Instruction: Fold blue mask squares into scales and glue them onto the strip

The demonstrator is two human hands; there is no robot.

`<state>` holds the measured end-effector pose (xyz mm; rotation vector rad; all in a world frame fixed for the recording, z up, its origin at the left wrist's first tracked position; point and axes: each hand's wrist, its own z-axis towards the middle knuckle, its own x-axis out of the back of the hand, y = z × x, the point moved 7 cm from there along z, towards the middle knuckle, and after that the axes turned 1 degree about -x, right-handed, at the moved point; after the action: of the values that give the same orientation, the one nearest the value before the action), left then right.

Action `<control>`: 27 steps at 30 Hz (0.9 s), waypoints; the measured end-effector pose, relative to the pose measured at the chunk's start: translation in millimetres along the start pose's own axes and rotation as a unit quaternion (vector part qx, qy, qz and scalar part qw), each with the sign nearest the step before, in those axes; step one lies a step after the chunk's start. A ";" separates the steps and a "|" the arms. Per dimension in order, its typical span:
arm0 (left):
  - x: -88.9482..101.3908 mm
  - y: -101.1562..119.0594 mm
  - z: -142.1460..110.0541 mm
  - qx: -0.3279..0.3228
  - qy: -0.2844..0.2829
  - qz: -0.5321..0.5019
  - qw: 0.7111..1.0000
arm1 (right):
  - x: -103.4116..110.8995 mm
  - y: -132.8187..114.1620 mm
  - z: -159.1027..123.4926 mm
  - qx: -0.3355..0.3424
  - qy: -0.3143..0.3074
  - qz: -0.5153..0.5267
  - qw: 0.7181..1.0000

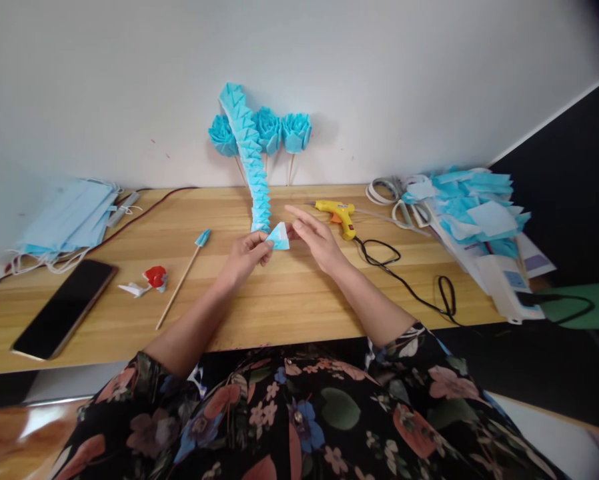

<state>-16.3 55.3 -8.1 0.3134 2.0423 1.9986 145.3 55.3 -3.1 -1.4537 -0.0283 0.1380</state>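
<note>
My left hand [248, 257] pinches a small piece of light-blue and white material [279, 237], folded to a triangle-like shape, between thumb and fingers. My right hand [319, 241] is beside the piece's right edge, its index finger stretched out and its thumb apart from it. Other fingers of that hand reach close to the edge; whether they touch it is hidden. Just behind my hands, a long zigzag strip of folded blue pieces [249, 153] leans against the wall. A thin wooden stick with a blue tip [187, 273] lies left of my left hand.
Three blue flowers on sticks [296, 133] lean on the wall. At right are a yellow glue gun [337, 212], its black cord, tape rolls [383, 191], blue scraps [479, 207] and a white power strip [507, 287]. At left are face masks [69, 213], a phone [64, 307] and a red flower-like piece [155, 277].
</note>
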 end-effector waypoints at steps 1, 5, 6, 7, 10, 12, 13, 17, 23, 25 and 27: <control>-1.4 0.7 -0.7 0.004 -0.008 0.005 1.000 | 0.7 0.4 0.7 -0.002 0.002 0.002 1.000; -4.9 3.0 -2.5 0.017 -0.025 0.016 0.999 | -0.4 0.5 2.4 -0.001 -0.001 0.026 1.000; -5.4 3.3 -2.8 0.019 -0.028 0.018 0.999 | -0.6 0.0 2.7 0.001 0.001 0.031 1.000; -6.0 3.3 -3.0 0.020 -0.033 0.019 0.999 | -0.5 -0.9 3.0 0.004 0.005 0.034 0.999; -7.7 0.8 -2.8 0.027 -0.046 0.008 0.999 | 0.8 -3.6 3.3 0.012 0.018 0.043 0.999; -9.1 -2.8 -1.9 0.036 -0.054 -0.033 0.997 | 1.2 -4.3 3.2 0.012 0.022 0.051 0.998; -10.1 -5.0 -1.3 0.044 -0.059 -0.059 0.996 | 1.2 -4.3 3.1 0.010 0.024 0.052 0.998; -13.4 -11.3 1.0 0.064 -0.069 -0.121 0.988 | 1.3 -4.0 2.3 0.011 0.036 0.029 0.999; -9.8 -7.7 0.8 0.043 -0.043 -0.106 0.993 | 0.3 -3.7 1.0 0.004 0.036 0.008 0.999; -8.6 -5.6 -0.1 0.035 -0.037 -0.097 0.994 | 0.3 -3.3 0.5 -0.004 0.036 0.008 0.999; -8.1 -5.4 -0.8 0.038 -0.036 -0.088 0.995 | 0.9 -2.7 0.1 -0.013 0.038 0.012 0.999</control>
<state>-8.7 51.7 -13.1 0.2090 2.0304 1.7838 146.5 55.2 -0.5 -1.4850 0.0486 0.1020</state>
